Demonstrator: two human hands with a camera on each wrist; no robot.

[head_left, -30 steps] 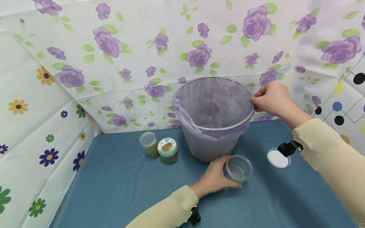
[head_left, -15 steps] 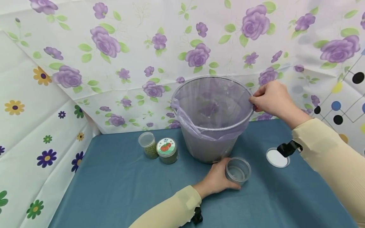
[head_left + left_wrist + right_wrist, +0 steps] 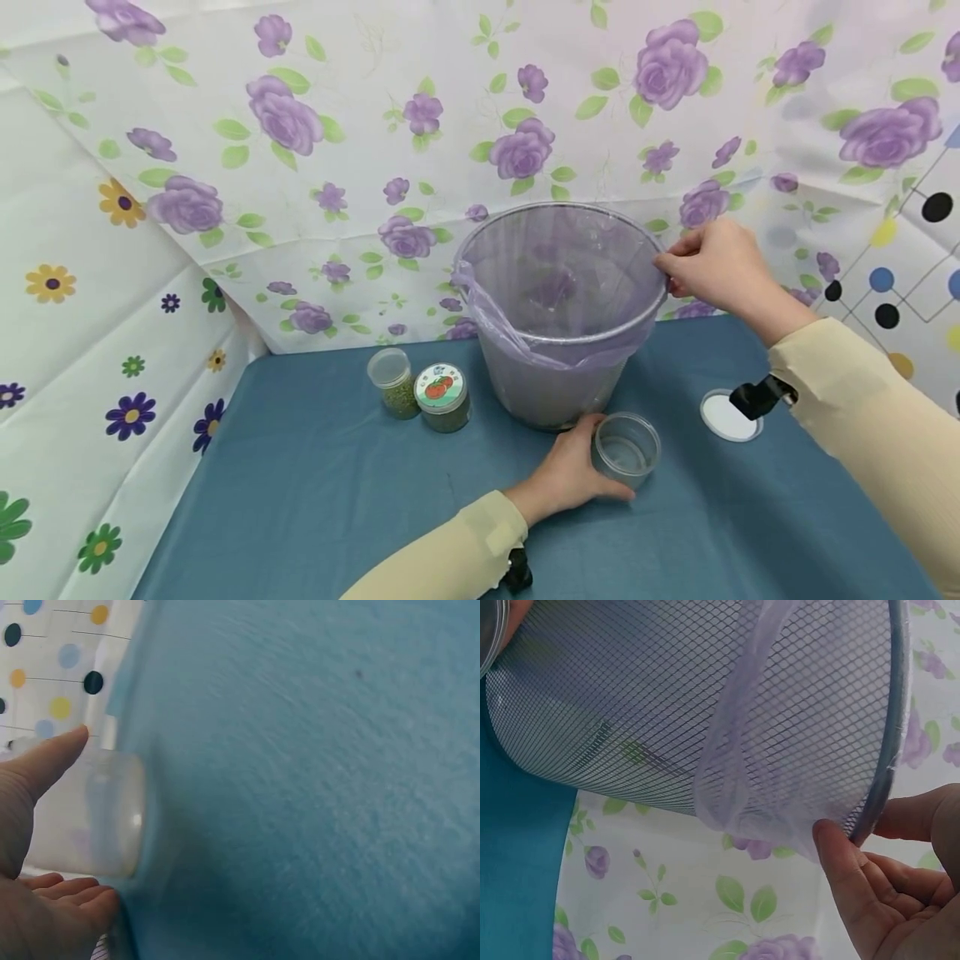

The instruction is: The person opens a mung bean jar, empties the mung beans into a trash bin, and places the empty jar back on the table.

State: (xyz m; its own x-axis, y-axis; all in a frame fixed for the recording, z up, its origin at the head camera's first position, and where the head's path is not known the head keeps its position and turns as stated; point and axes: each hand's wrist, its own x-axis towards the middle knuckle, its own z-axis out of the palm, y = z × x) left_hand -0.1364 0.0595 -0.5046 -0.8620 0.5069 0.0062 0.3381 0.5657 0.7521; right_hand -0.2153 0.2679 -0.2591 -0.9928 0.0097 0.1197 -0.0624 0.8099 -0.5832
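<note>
While my right hand (image 3: 716, 262) pinches the bin (image 3: 558, 333) rim, my left hand (image 3: 573, 471) grips the empty jar (image 3: 626, 448) (smooth plastic); it may slip.

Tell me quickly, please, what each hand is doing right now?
Left hand: grips the clear jar.
Right hand: pinches the bin rim.

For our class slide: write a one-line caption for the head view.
Left hand holds an empty clear jar while right hand grips a lined mesh bin's rim.
</note>
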